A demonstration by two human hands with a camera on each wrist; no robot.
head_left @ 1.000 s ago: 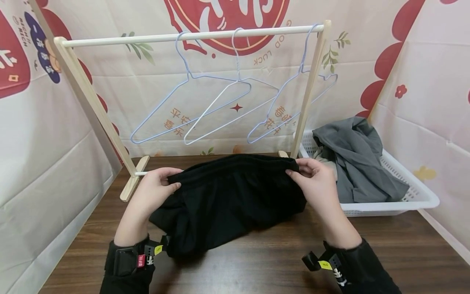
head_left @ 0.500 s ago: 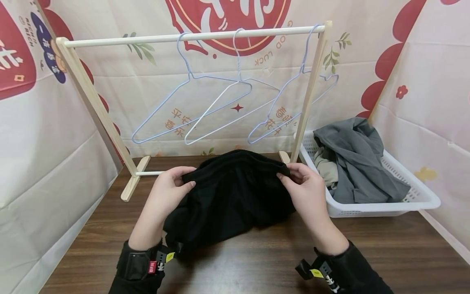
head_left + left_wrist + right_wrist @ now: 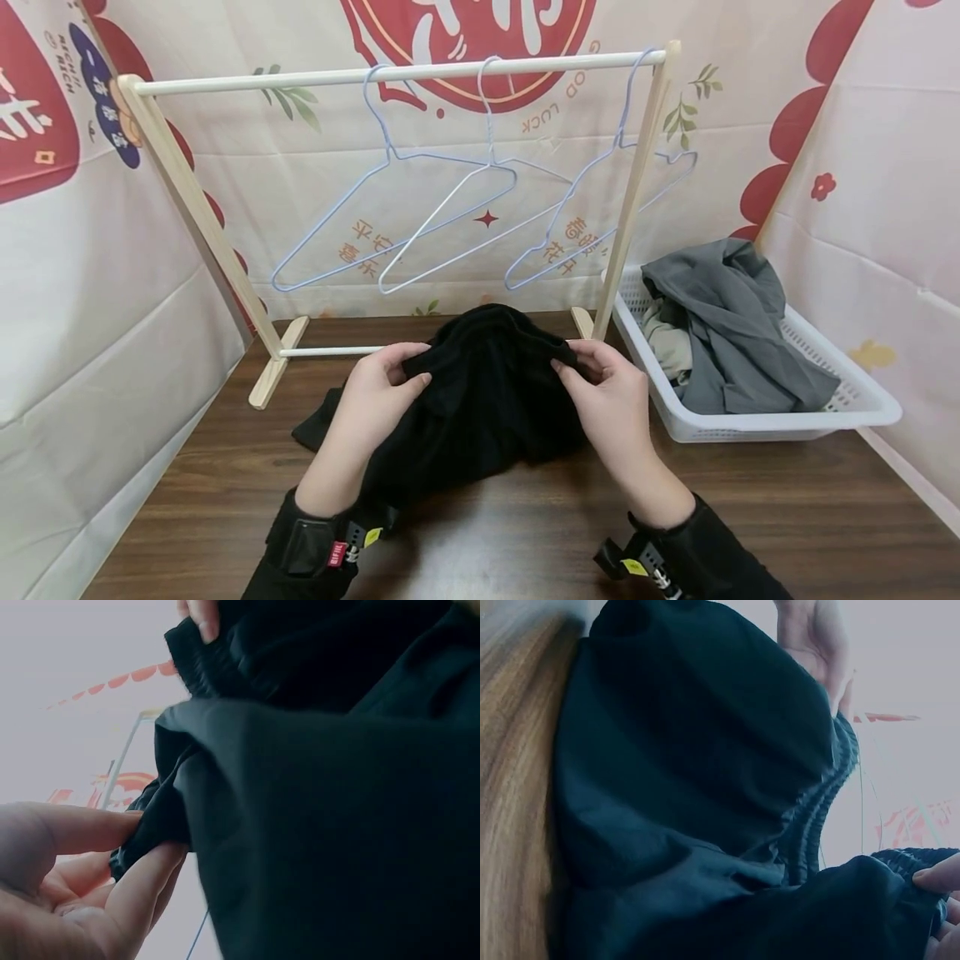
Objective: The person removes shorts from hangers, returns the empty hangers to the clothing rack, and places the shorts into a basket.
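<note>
A pair of black elastic-waist pants [image 3: 480, 408] hangs from both hands, its lower part spread over the table. My left hand [image 3: 375, 400] pinches the left end of the waistband between thumb and fingers. At the waistband's right end my right hand [image 3: 611, 400] pinches the cloth the same way. Between the hands the band arches up and away. Gathered elastic of the waistband [image 3: 806, 832] shows in the right wrist view. The left wrist view has dark folds of the pants [image 3: 330, 817] beside the pinching left hand [image 3: 82, 892]. A corner of cloth pokes out left of the left forearm.
A wooden rack [image 3: 202, 217] stands at the back, with blue hangers [image 3: 330, 204] and a white hanger [image 3: 427, 225] on its rail. To the right, a white basket [image 3: 787, 425] holds grey clothing [image 3: 735, 333] and a beige piece [image 3: 667, 346]. Printed cloth walls surround the brown table [image 3: 525, 533].
Both hands have moved toward each other, each still pinching the waistband. The band between them has gone from nearly straight to a raised arch, and a cloth corner now shows at the left.
</note>
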